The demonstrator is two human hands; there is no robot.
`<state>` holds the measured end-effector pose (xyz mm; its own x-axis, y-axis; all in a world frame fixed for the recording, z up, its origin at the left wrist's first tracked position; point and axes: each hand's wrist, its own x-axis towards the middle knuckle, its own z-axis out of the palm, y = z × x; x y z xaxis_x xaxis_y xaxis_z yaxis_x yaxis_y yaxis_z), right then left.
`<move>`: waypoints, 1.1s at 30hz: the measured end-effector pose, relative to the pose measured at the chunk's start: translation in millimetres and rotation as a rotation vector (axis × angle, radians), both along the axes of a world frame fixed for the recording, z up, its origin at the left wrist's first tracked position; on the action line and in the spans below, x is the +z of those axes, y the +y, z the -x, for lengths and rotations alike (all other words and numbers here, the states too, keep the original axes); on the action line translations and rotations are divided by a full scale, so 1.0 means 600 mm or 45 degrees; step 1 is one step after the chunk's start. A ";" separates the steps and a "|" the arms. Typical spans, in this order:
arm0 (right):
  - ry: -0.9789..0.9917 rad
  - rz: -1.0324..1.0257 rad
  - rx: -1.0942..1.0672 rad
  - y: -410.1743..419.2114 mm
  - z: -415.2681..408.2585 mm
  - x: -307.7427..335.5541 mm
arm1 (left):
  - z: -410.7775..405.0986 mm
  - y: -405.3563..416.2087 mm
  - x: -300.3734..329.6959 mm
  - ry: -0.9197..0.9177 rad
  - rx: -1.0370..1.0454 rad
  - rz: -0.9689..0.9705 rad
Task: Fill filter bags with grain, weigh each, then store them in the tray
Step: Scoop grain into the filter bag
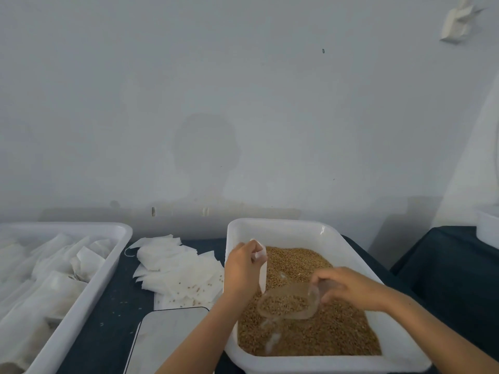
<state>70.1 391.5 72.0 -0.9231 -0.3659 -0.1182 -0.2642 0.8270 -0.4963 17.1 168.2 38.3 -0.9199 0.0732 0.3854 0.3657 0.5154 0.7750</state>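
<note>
Grain [310,336] fills a white tub [297,228] on the dark worktop [108,319], and above it the right hand [348,288] grips the handle of a clear scoop [287,303] loaded with grain. Left hand [241,268] pinches the top of an empty filter bag [262,265], which hangs upright over the grain just beside the scoop's mouth. Left of the tub lie a loose pile of flat bags [175,265], a white scale [172,338] nearer the person, and a white tray [89,292] holding filled bags [54,282].
</note>
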 end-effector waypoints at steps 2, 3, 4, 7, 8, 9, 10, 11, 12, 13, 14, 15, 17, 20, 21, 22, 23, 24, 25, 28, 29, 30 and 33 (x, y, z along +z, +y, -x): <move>0.033 0.008 -0.023 0.017 -0.002 0.023 | 0.004 0.000 0.001 -0.045 -0.094 0.170; 0.057 0.010 -0.034 0.025 -0.004 0.034 | 0.005 0.001 0.001 -0.049 -0.130 0.239; 0.081 0.012 -0.048 0.033 -0.005 0.046 | 0.007 0.001 0.001 -0.044 -0.157 0.299; 0.158 -0.046 -0.126 0.056 -0.004 0.072 | 0.005 0.005 -0.001 -0.011 -0.237 0.384; 0.181 -0.079 -0.162 0.061 -0.002 0.079 | 0.003 0.007 -0.001 0.000 -0.256 0.408; 0.205 -0.123 -0.197 0.065 0.001 0.083 | 0.001 0.010 -0.003 0.024 -0.270 0.429; 0.233 -0.178 -0.224 0.068 0.005 0.085 | 0.000 0.013 -0.006 0.054 -0.282 0.442; 0.260 -0.237 -0.241 0.069 0.009 0.087 | -0.002 0.015 -0.007 0.090 -0.297 0.452; 0.286 -0.290 -0.249 0.068 0.013 0.089 | -0.004 0.017 -0.007 0.116 -0.313 0.472; 0.315 -0.339 -0.252 0.065 0.016 0.091 | -0.005 0.018 -0.009 0.148 -0.329 0.494; 0.346 -0.388 -0.250 0.062 0.021 0.092 | -0.004 0.019 -0.010 0.176 -0.342 0.519; 0.369 -0.429 -0.246 0.057 0.024 0.095 | -0.004 0.018 -0.010 0.206 -0.348 0.538; 0.383 -0.489 -0.240 0.047 0.030 0.102 | -0.003 0.017 -0.012 0.250 -0.345 0.552; 0.406 -0.607 -0.220 0.037 0.039 0.111 | -0.003 0.016 -0.011 0.290 -0.340 0.588; 0.417 -0.639 -0.207 0.033 0.041 0.114 | -0.004 0.015 -0.011 0.299 -0.334 0.592; 0.434 -0.675 -0.189 0.031 0.044 0.116 | -0.004 0.015 -0.011 0.307 -0.324 0.591; 0.457 -0.710 -0.169 0.027 0.046 0.119 | -0.004 0.014 -0.010 0.314 -0.315 0.587; 0.485 -0.747 -0.150 0.024 0.049 0.122 | -0.004 0.014 -0.010 0.317 -0.310 0.587; 0.512 -0.783 -0.129 0.020 0.052 0.124 | -0.004 0.014 -0.010 0.312 -0.311 0.593; 0.596 -0.908 -0.060 0.014 0.063 0.128 | -0.005 0.014 -0.008 0.287 -0.334 0.610; 0.627 -0.975 -0.032 0.012 0.066 0.129 | -0.005 0.014 -0.008 0.285 -0.334 0.612; 0.660 -1.036 -0.007 0.010 0.069 0.130 | -0.005 0.015 -0.008 0.285 -0.333 0.611; 0.770 -1.153 0.044 0.003 0.070 0.136 | -0.005 0.015 -0.009 0.283 -0.328 0.598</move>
<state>27.9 393.3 153.6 -0.9102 -0.3985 0.1130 -0.2899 0.8077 0.5134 20.0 177.3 32.9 -0.7504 0.4937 0.4395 0.6527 0.6585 0.3747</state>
